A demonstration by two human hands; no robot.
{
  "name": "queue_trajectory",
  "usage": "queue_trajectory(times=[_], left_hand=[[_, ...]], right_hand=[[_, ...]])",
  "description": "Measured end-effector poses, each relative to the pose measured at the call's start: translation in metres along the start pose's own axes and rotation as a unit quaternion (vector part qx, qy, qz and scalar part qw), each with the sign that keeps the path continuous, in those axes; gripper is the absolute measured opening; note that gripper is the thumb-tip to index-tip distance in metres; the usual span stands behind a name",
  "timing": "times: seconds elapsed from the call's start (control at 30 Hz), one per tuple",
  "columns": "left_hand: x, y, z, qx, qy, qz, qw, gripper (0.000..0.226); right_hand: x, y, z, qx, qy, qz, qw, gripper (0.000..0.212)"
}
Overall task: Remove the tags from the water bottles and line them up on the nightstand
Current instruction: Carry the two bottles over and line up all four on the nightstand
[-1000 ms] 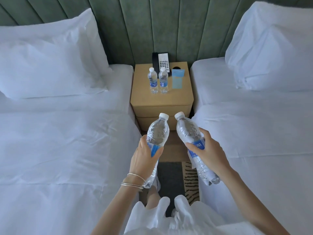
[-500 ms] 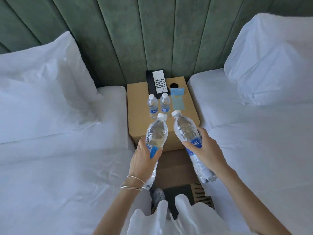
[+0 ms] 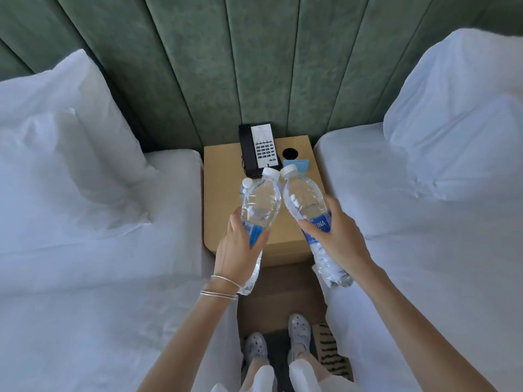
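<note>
Clear plastic over the nightstand (image 3: pixel 222 176): left hand (image 3: pixel 240 248) is gripping the left bottle (image 3: pixel 261 202), right hand (image 3: pixel 338 241) is gripping the right bottle (image 3: pixel 304 198), both tilting; worth lowering them upright beside the standing bottle (image 3: pixel 247 183).

A left bottle (image 3: pixel 260 205), a right bottle (image 3: pixel 305 199) and a mostly hidden third bottle (image 3: pixel 247 183) were counted, three in all, two of them held, in the left hand (image 3: pixel 240 250) and the right hand (image 3: pixel 336 239). One surface (image 3: pixel 223 176), one telephone (image 3: pixel 259 148), one blue card (image 3: pixel 301 164), two beds (image 3: pixel 99 278) (image 3: pixel 424 264) and two shoes (image 3: pixel 254 346) (image 3: pixel 298 332) were also seen.
</note>
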State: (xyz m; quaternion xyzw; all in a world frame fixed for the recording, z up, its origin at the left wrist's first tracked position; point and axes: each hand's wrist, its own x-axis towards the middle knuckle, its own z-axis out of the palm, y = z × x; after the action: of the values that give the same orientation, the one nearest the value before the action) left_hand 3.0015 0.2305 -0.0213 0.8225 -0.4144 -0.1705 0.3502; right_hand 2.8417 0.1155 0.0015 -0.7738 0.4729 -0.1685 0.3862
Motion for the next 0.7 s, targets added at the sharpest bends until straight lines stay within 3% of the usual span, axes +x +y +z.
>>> queue_trajectory(times=[0.1, 0.23, 0.4, 0.7], left_hand=[[0.023, -0.005, 0.022, -0.014, 0.029, 0.008, 0.999, 0.059], [0.052, -0.024, 0.061, -0.036, 0.065, 0.03, 0.997, 0.059], [0.076, -0.078, 0.124, -0.083, 0.107, 0.088, 0.987, 0.073], [0.114, -0.176, 0.232, -0.184, 0.173, 0.175, 0.951, 0.059]], right_hand=[[0.028, 0.014, 0.008, 0.011, 0.004, -0.022, 1.0, 0.063], [0.06, 0.046, 0.039, 0.056, 0.032, -0.041, 0.997, 0.083], [0.091, 0.106, 0.097, 0.111, 0.093, -0.084, 0.986, 0.073], [0.14, 0.218, 0.202, 0.192, 0.169, -0.218, 0.942, 0.071]])
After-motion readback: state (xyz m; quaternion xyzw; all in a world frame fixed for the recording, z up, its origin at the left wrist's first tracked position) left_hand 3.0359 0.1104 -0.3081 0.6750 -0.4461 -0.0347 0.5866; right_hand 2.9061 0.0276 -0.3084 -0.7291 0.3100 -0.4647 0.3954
